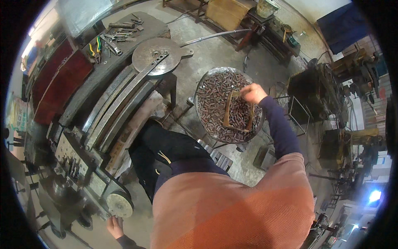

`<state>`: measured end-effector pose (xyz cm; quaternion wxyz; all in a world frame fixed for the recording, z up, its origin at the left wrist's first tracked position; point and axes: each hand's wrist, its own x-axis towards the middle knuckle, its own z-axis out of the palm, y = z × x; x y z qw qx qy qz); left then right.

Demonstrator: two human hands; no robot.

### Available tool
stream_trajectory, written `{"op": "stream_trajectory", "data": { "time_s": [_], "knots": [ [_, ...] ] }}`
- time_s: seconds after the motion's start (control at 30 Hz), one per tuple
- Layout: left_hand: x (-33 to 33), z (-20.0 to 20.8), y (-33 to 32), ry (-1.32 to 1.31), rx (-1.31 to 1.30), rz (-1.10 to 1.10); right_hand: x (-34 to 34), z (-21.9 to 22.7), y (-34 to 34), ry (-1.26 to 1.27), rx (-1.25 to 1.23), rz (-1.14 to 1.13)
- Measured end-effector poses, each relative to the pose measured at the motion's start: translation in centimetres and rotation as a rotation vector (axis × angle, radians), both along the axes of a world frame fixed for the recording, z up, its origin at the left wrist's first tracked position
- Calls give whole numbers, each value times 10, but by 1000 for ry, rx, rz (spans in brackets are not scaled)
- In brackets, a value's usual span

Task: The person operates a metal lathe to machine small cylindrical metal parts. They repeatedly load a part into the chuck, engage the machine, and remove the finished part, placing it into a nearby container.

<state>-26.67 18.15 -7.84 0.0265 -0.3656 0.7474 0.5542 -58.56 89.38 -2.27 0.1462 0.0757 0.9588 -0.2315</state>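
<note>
The right hand (253, 93) is held over a round tray (224, 69), its fingers bent and drawn together; whether they pinch anything cannot be told. Beneath it, small brown-grey metal cylinders (213, 101) fill the tray. The fingers are at the far edge of a yellowish-brown rectangular frame (226, 111), which lies among the cylinders, mostly nearer to the body than the hand.

The left hand (115, 227), low and well apart from the right, is just beside a pale round disc (120, 204) at the near end of a machine (72, 155); its grip cannot be made out.

Ahead of the left hand, long metal bars (120, 99) run away along the machine to a flat round plate (145, 58). Beyond that, farthest from the left hand, a dark counter (155, 29) carries yellow-and-green-handled pliers (98, 43) and several wrenches (112, 45).
</note>
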Motion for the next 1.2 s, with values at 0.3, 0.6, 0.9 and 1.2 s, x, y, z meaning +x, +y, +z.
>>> {"op": "stream_trajectory", "data": {
  "time_s": [0.3,0.6,0.9,1.2],
  "knots": [
    [16,-18,-13,48,-137,40,12,-65,-8,119,204,282],
    [17,-25,-16,38,-371,-14,3,-94,12,131,-52,225],
    [19,-34,-23,141,-459,-73,8,-79,-1,224,-12,312],
    [9,-12,-5,38,-337,22,7,-82,11,173,68,396]
  ]
}}
